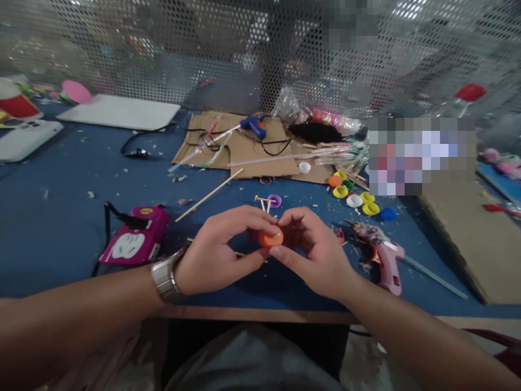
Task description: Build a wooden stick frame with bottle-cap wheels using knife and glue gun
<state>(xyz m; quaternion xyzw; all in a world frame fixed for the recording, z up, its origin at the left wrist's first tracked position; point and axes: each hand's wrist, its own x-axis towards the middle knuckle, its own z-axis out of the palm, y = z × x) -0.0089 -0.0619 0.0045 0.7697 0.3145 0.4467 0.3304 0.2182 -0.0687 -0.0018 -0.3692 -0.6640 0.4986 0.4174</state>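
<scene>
Between the fingers of both hands is a small round orange cap (pixel 272 238), held just above the blue table. My left hand (pixel 222 247), with a metal watch at the wrist, pinches it from the left. My right hand (pixel 315 252) closes on its right side, with the thumb at the lower edge. Just beyond my fingers lie a purple ring-like cap (pixel 274 201) and some short wooden stick pieces (pixel 264 203). A thin stick partly shows beneath my left hand. To the right of my right hand rests a pink glue gun (pixel 388 260) with a glue stick in its back.
A magenta power strip (pixel 136 236) is at left, beside a long wooden stick (pixel 209 194). Several coloured caps (pixel 341 191) lie at right. Behind, a blue glue gun (pixel 254 126) sits on cardboard (pixel 260 160). More cardboard (pixel 459 233) leans across the right side.
</scene>
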